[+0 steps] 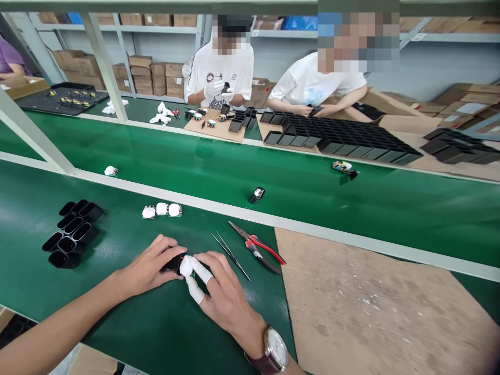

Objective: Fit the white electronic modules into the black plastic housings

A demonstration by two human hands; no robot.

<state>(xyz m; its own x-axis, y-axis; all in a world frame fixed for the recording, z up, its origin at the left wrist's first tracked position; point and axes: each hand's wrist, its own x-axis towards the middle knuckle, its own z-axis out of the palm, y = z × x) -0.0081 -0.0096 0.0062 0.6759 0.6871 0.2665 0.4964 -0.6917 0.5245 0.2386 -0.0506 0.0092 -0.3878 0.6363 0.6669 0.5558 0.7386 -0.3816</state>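
My left hand [154, 265] is closed around a black plastic housing [172, 264], holding it just above the green bench. With white finger cots on thumb and forefinger, my right hand [219, 286] pinches a small circuit board [186, 265] topped with a white blob. The board sits at the housing's open end; how far inside it reaches is hidden by my fingers. Right of my hands lie tweezers [231, 257] and red-handled long-nose pliers [258, 246]. Beyond my left hand, three white-topped boards [161, 209] lie in a row.
Several empty black housings [72, 233] stand at the left. A stained cardboard sheet [375, 307] covers the bench at right. Past a pale rail [195, 198], a green conveyor belt [187, 156] carries a filled housing [257, 195] and boards. Two co-workers [222, 73] sit opposite, handling black housings.
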